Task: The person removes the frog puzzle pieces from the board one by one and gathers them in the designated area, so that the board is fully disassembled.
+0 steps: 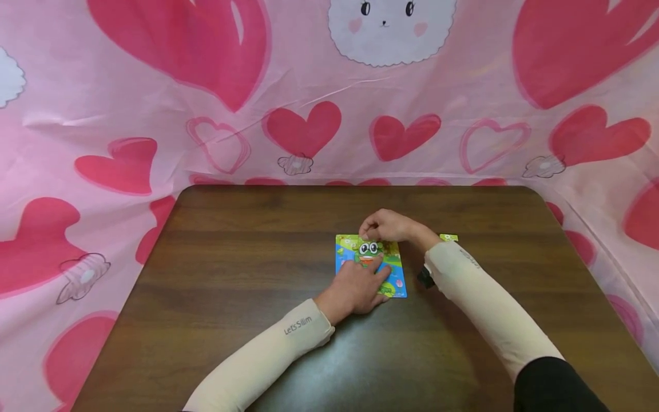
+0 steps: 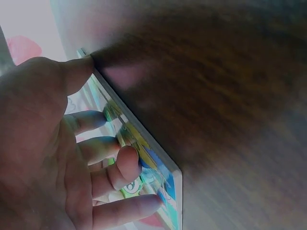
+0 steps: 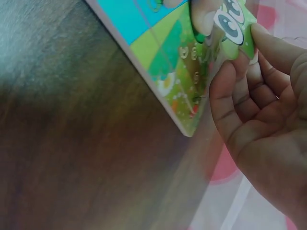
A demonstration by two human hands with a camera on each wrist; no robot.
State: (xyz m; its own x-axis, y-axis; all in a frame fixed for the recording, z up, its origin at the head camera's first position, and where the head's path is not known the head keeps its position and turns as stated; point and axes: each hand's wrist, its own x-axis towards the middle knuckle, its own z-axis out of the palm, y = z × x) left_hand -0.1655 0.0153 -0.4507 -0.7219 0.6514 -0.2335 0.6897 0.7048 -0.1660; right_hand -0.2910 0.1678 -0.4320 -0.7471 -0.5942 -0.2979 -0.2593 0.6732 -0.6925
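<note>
Your right hand [image 1: 387, 225] sits over the far edge of the board [image 1: 395, 273], its thumb and forefinger pinching the green piece with the two big eyes [image 3: 235, 28]; its other fingers are curled in towards the palm; your left hand [image 1: 357, 287] lies palm down across the board's near part, fingers spread over the picture, thumb at the near edge. The relation to watch is between that piece and the board: in the head view the piece hangs on your side of the right fingers, its eyes side by side from left to right, just above the red mouth [image 1: 366, 261]; the right wrist view shows it tilted up against the board's face; whether its lower edge touches the board, you cannot tell from here. The right hand is the nearer, since it has the piece by its far side; a left finger lies just beside it, contact unclear. The board lies flat on the table [image 1: 247, 274]; a small green-and-yellow card [image 1: 449, 237] lies well apart from it, beyond your right sleeve [image 1: 479, 297], partly hidden.
</note>
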